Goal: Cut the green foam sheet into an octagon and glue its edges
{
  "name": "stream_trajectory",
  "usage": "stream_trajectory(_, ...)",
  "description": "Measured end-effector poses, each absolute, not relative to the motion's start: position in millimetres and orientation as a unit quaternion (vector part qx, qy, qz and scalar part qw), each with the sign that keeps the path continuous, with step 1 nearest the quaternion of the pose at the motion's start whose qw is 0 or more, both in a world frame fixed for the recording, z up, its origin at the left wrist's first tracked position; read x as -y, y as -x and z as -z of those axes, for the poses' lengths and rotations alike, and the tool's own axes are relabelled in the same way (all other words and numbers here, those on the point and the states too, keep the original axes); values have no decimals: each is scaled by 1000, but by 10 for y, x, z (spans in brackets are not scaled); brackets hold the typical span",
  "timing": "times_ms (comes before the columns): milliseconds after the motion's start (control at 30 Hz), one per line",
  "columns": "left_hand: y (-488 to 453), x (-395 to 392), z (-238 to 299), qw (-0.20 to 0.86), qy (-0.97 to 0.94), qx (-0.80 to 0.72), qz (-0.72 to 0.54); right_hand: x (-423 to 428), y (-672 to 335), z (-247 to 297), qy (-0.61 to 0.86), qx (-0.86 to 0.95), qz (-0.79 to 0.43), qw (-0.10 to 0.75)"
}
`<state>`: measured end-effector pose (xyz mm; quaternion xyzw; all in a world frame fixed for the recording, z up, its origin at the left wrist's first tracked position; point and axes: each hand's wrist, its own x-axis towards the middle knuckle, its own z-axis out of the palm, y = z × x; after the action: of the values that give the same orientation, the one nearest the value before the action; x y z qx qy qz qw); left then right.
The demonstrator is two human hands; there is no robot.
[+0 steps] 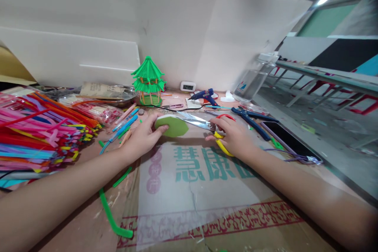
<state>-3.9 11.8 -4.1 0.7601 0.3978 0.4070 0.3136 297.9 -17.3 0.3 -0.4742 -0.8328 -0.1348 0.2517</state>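
Note:
Between thumb and fingers, my left hand (150, 130) grips a light green piece with flat, angled edges (174, 126) and a pale rim along its top. My right hand (232, 134) is closed round the handles of a pair of scissors (201, 121), one loop red and one yellow. The metal blades point left and lie at the upper right edge of the green piece; whether they touch it I cannot tell. Below both hands lies a printed cardboard sheet (189, 189). Behind them stands a small green pagoda model (148, 82) with a tiered roof.
Bundles of coloured pipe cleaners (38, 134) crowd the left. A green strip (110, 212) lies in front. Farther back are a blue glue gun (203, 95) and a small digital clock (188, 86). Blue-handled pliers (251, 120), a phone (291, 139) and a clear bottle (255, 76) are right.

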Motion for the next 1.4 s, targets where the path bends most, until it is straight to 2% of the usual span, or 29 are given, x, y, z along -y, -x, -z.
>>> stream_trajectory(967,79,-122,87,296,-759,-430,-389,158,-2951,-17,480,839,119,228)
stream_trajectory(1100,78,-123,66,273,-769,-438,-377,144,-2966,0,474,837,134,240)
stream_trajectory(1400,86,-154,134,294,-761,-421,-396,181,-2975,-25,460,838,156,249)
